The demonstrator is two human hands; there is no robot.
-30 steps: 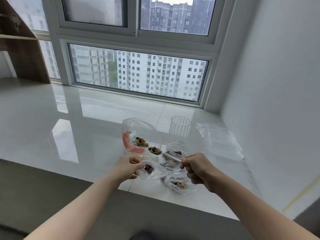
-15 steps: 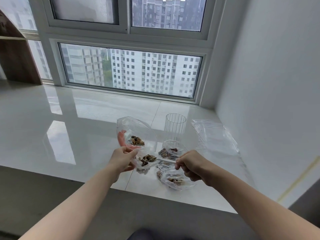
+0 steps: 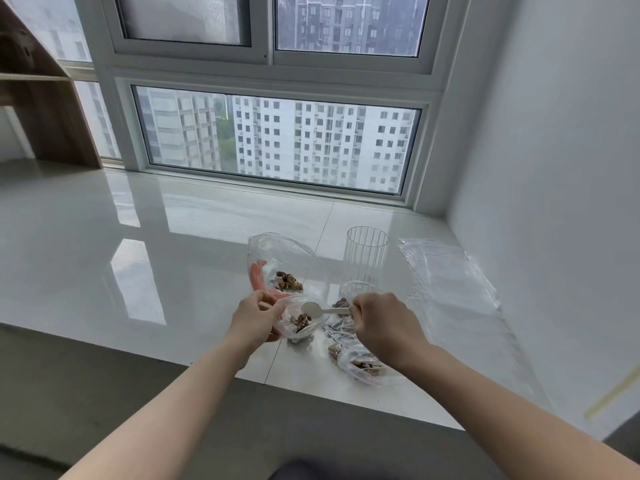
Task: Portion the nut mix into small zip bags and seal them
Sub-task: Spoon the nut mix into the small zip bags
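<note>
Small bag: a small clear plastic zip bag [image 3: 300, 323] with brown nut pieces in its bottom, held just above the near edge of the glossy white stone sill [image 3: 104, 271], mouth open and turned up and to the right.
Spoon: a white plastic spoon [image 3: 323, 310], long axis running left to right and nearly level; its bowl points left and sits at the small bag's mouth, its handle runs right into the right hand.
Left hand: the left hand [image 3: 256, 320] pinches the small bag's left rim, fingers curled, the bag hanging to the right of the fingertips.
Right hand: the right hand [image 3: 384, 327] is closed round the spoon handle, knuckles up, the bowl sticking out to the left of the fingers.
Large bag: a large clear zip bag with a red strip [image 3: 285, 268] stands open just behind the small bag, with nut mix [image 3: 289, 281] in it.
Filled bags: clear bags holding nuts [image 3: 363, 367] lie under the right wrist near the sill's front edge.
Glass: a ribbed clear glass tumbler [image 3: 365, 259] stands upright behind the right hand.
Spare bags: a flat stack of clear plastic bags [image 3: 450, 282] lies along the sill's right edge by the white wall.
</note>
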